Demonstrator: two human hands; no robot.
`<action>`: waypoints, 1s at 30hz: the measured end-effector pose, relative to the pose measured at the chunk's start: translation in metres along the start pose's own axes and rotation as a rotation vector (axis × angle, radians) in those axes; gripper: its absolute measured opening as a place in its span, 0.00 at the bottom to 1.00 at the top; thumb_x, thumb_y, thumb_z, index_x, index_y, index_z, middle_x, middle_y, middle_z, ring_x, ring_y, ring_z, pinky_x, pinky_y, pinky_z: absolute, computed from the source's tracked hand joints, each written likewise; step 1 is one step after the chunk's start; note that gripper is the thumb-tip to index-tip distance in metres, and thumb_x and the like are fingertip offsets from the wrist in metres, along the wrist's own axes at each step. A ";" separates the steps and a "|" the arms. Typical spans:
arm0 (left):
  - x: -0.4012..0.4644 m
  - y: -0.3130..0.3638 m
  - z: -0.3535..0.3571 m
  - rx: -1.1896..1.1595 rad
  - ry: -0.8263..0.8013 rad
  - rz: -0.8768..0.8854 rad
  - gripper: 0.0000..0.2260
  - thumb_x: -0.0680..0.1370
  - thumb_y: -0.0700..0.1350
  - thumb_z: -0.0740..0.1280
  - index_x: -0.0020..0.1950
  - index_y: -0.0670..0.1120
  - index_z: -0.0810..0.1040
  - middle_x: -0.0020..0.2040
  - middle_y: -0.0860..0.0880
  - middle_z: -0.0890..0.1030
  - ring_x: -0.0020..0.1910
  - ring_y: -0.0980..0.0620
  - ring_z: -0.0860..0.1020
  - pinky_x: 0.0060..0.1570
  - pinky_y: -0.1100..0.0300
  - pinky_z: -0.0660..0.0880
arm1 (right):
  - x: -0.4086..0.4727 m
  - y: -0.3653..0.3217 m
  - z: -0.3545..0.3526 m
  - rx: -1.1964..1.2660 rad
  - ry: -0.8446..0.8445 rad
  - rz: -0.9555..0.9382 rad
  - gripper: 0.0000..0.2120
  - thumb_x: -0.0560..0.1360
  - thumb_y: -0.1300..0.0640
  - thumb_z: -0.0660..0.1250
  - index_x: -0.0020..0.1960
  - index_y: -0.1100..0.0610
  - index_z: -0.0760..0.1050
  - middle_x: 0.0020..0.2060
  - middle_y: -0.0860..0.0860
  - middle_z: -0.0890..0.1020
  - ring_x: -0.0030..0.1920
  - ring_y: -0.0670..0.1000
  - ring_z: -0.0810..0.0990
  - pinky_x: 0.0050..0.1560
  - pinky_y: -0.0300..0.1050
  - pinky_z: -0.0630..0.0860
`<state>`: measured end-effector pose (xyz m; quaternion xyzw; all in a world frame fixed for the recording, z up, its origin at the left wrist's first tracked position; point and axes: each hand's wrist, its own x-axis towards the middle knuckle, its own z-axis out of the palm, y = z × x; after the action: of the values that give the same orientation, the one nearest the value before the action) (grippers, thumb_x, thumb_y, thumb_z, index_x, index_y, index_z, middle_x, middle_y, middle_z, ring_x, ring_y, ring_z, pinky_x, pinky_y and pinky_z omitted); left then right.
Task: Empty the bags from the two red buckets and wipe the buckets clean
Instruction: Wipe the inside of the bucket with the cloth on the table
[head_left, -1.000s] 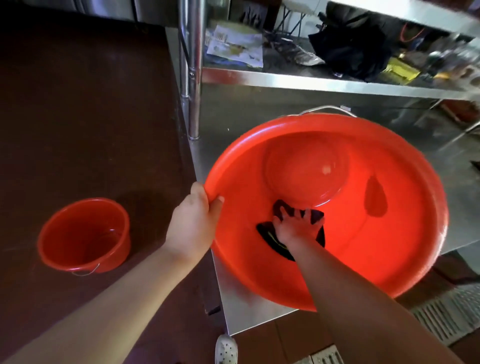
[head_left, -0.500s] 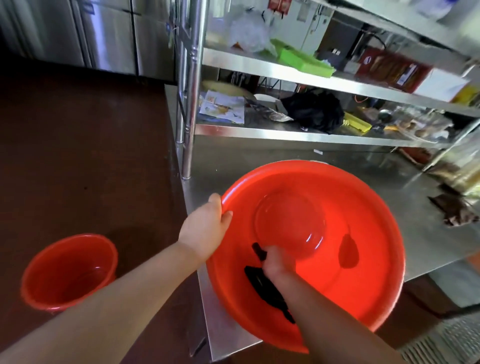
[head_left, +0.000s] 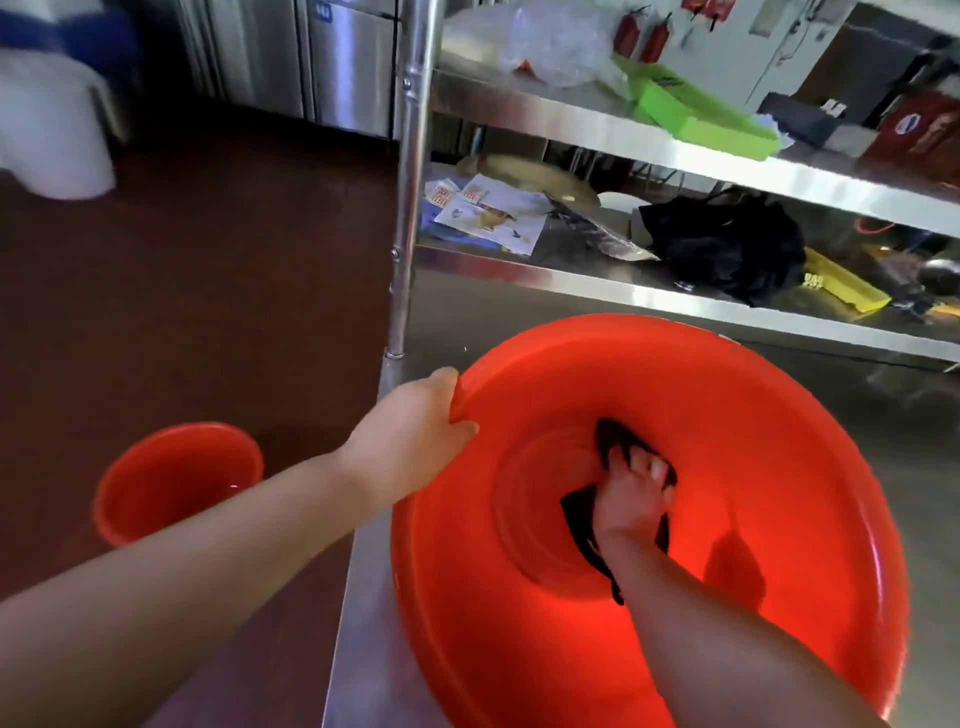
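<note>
The left hand (head_left: 410, 447) gripped the near-left rim of the big red bucket (head_left: 779, 467), thumb inside, fingers curled over the edge. That bucket stood on the steel table (head_left: 363, 597), its mouth tipped toward the camera. Deep inside it, the right hand (head_left: 631, 499) pressed a dark cloth (head_left: 579, 525) against the bottom with spread fingers; the cloth showed on both sides of the hand. The second red bucket (head_left: 176, 483) stood upright on the dark floor (head_left: 182, 286), left of the table and well apart from the first. A black bag (head_left: 722, 249) lay on the shelf (head_left: 597, 288) behind.
</note>
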<state>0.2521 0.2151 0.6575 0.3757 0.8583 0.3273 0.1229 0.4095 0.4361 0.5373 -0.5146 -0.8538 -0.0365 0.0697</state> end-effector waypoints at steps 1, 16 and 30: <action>0.000 0.001 0.001 0.005 0.003 -0.007 0.08 0.74 0.50 0.66 0.46 0.48 0.70 0.40 0.51 0.77 0.39 0.51 0.77 0.41 0.51 0.76 | 0.003 -0.005 0.006 -0.009 -0.021 -0.014 0.23 0.76 0.57 0.61 0.71 0.49 0.67 0.67 0.52 0.70 0.67 0.56 0.63 0.59 0.54 0.63; -0.011 0.005 0.003 0.081 0.079 0.098 0.10 0.76 0.52 0.64 0.48 0.48 0.67 0.41 0.48 0.79 0.42 0.45 0.79 0.38 0.52 0.74 | -0.042 -0.018 0.051 -0.192 -0.087 -1.001 0.27 0.47 0.47 0.81 0.46 0.46 0.83 0.54 0.50 0.83 0.58 0.55 0.79 0.48 0.60 0.78; -0.015 -0.021 -0.018 0.064 0.054 0.016 0.09 0.77 0.51 0.62 0.49 0.49 0.65 0.36 0.50 0.77 0.40 0.43 0.79 0.39 0.50 0.77 | -0.003 -0.011 -0.008 -0.084 -0.039 -0.423 0.26 0.59 0.60 0.78 0.57 0.53 0.81 0.62 0.58 0.78 0.62 0.62 0.76 0.48 0.55 0.76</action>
<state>0.2423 0.1845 0.6570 0.3775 0.8682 0.3105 0.0850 0.4016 0.4272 0.5444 -0.3273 -0.9416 -0.0759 0.0224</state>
